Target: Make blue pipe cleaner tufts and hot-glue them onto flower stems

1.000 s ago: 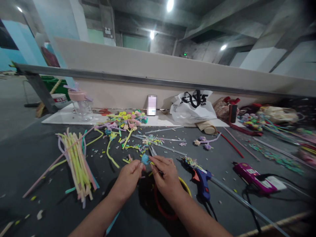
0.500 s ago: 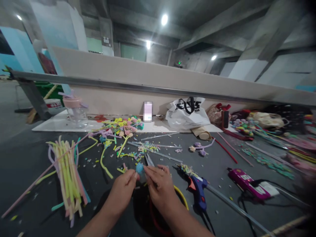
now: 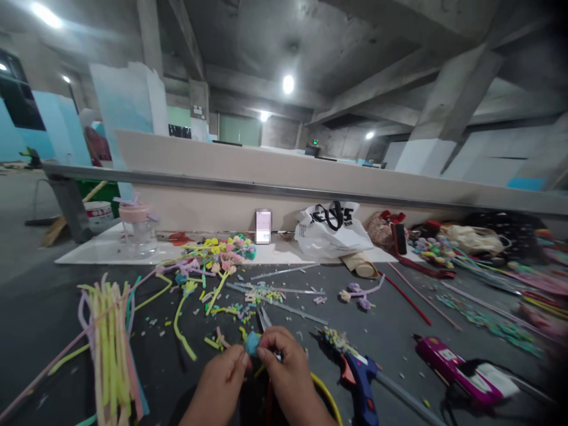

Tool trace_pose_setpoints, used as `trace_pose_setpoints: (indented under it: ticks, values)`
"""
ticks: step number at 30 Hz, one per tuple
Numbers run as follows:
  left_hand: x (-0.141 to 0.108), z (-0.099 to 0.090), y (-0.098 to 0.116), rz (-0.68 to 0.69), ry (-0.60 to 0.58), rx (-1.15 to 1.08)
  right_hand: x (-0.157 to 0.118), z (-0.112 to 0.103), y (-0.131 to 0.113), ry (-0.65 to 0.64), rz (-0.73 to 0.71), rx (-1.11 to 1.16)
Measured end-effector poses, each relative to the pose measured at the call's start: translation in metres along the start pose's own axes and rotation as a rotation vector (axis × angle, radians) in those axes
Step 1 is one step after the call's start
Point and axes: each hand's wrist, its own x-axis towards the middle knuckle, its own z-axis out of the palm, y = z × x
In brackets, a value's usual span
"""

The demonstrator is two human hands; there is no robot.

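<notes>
A small light-blue fuzzy piece (image 3: pixel 252 343), like a bunched pipe cleaner, sits between my two hands over the dark tabletop. My left hand (image 3: pixel 224 378) pinches its lower left side with thumb and forefinger. From the other side, my right hand (image 3: pixel 286 367) closes thumb and fingers on its right edge. The blades of a pair of scissors (image 3: pixel 265 319) stick out just beyond my right hand; their handles are hidden, so I cannot tell whether that hand also holds them. Beneath my right forearm shows the yellow rim of a round container (image 3: pixel 328 397).
Left lies a bundle of pastel pipe cleaners (image 3: pixel 113 349); behind are fuzzy flowers (image 3: pixel 226 254) and cut scraps (image 3: pixel 261 294). To the right lie a blue glue gun (image 3: pixel 361 378) and a magenta device (image 3: pixel 457 367) with cables. A phone (image 3: pixel 263 226) and white bag (image 3: pixel 332 231) stand at the back.
The view has tilted upward, so the table and hands sit lower in the picture. My right fingers have curled in closer around the blue piece, which both hands still hold.
</notes>
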Motion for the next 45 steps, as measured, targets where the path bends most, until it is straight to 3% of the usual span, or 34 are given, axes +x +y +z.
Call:
trace_pose_setpoints:
  ticks: [6, 12, 20, 24, 32, 45]
  values:
    - [0.004, 0.009, -0.013, 0.080, 0.091, 0.065, 0.000, -0.002, 0.008, -0.020, -0.085, -0.009]
    - [0.005, 0.004, -0.016, 0.132, 0.008, 0.048, -0.001, -0.004, 0.017, 0.028, -0.167, -0.119]
    - [0.007, 0.004, -0.020, 0.100, 0.014, 0.055, -0.006, -0.001, 0.035, 0.121, -0.453, -0.410]
    - [0.008, 0.003, -0.019, 0.101, 0.019, 0.064, -0.006, -0.004, 0.033, 0.057, -0.521, -0.470]
    - [0.005, 0.005, -0.018, 0.120, 0.042, 0.067, -0.005, -0.003, 0.022, -0.006, -0.234, -0.262]
    - [0.004, 0.006, -0.018, 0.150, 0.005, 0.110, -0.004, -0.002, 0.016, -0.039, -0.144, -0.018]
